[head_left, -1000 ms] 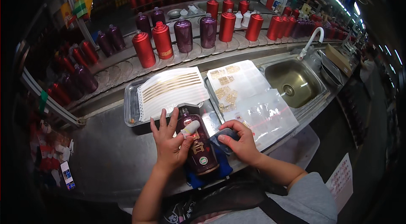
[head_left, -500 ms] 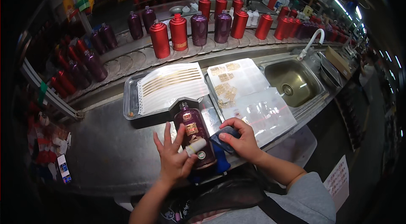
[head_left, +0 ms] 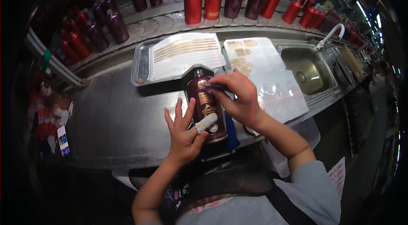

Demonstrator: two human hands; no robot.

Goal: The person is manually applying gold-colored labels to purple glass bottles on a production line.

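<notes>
A dark purple bottle [head_left: 196, 97] with gold labels lies in front of me, its neck in a grey angled holder [head_left: 183, 74]. My left hand [head_left: 183, 143] has its fingers spread at the bottle's lower left side. A white cover [head_left: 206, 123] sheathes its index finger, which lies over the lower labels. My right hand [head_left: 244, 101] is closed on a dark, flat hand tool [head_left: 219, 87]. The tool's tip is at the bottle's upper label; whether it presses there I cannot tell. The right hand hides part of the bottle's right side.
Sheets of gold strips [head_left: 182, 53] lie on a clear tray [head_left: 137, 67]. Gold stickers on white sheets [head_left: 272, 55] lie to the right, beside a sink [head_left: 304, 76] with a white tap [head_left: 335, 33]. Beyond, red bottles [head_left: 193, 8] and purple bottles [head_left: 233, 4] stand on a conveyor.
My right hand has moved the dark tool from beside the bottle up to its upper label. My left hand stays spread by the bottle. The whole view has shifted.
</notes>
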